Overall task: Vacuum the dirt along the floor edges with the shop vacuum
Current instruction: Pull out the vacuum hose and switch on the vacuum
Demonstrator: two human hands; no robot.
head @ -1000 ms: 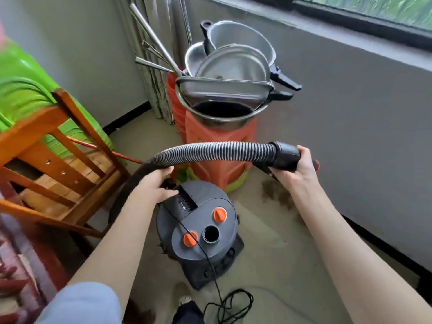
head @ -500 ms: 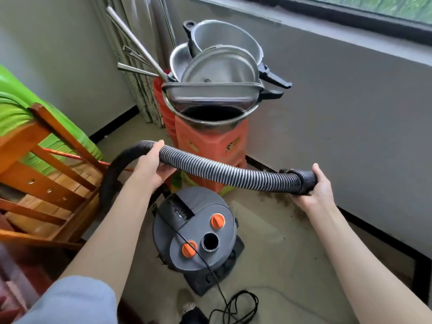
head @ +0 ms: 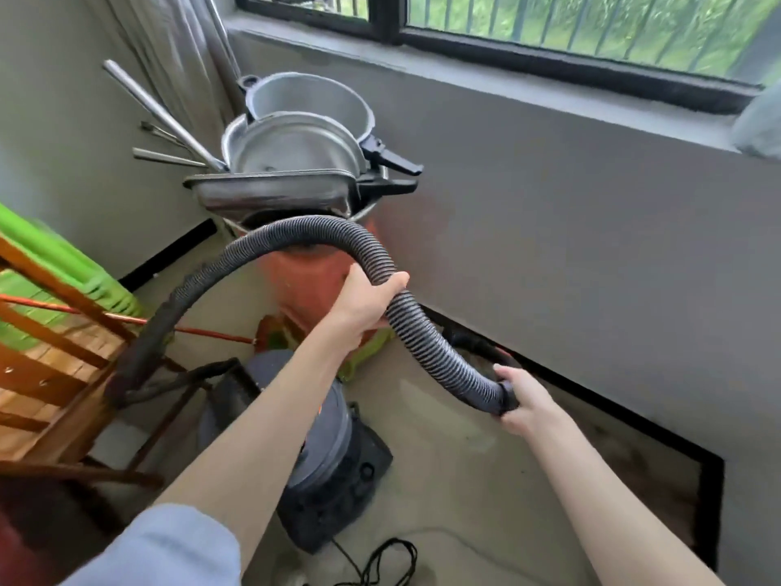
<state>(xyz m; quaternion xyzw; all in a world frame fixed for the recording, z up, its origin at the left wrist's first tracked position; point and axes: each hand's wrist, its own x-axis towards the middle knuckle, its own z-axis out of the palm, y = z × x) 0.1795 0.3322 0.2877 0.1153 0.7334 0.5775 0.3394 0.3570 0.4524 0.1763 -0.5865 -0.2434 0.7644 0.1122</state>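
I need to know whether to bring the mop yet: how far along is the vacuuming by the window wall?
Early. Done: both hands are on the hose: left hand mid-hose, right hand at the nozzle end, lowered toward the baseboard. In hand: reaching that edge. Left: dark dirt remains along the floor by the wall.

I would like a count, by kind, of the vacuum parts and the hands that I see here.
Hands: 2, the left hand and the right hand, both gripping the hose
Ribbed hose: 1
Vacuum body: 1
Black power cord: 1
Total: 5
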